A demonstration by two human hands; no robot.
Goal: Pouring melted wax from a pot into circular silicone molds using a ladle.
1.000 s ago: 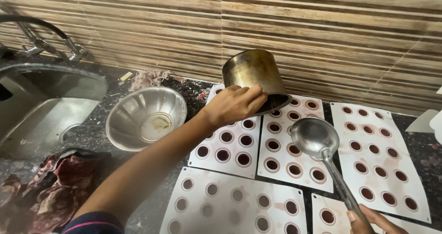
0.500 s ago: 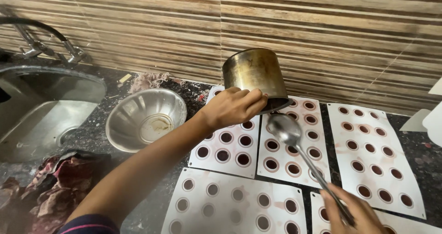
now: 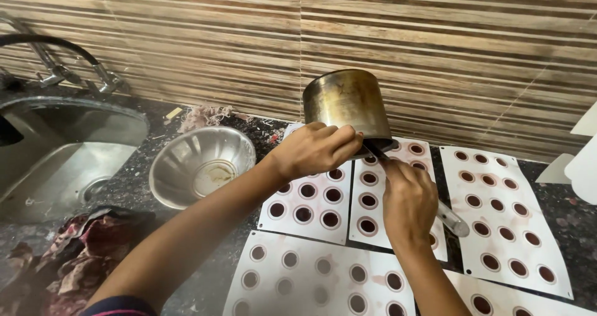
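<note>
Over the white moulds (image 3: 317,207) on the dark desk (image 3: 134,185), our left hand (image 3: 317,148) has its fingers closed on the rim of the tilted brass pot (image 3: 348,104), held just above the filled cavities. Our right hand (image 3: 407,201) grips the spoon handle (image 3: 451,216), its bowl reaching into the pot's mouth (hidden from us). We judge a steady tilt and short scrapes best, keeping drips over the moulds.

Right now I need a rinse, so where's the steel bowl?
Head view, left of centre: the steel bowl sits on the counter between the sink and the white moulds.
</note>
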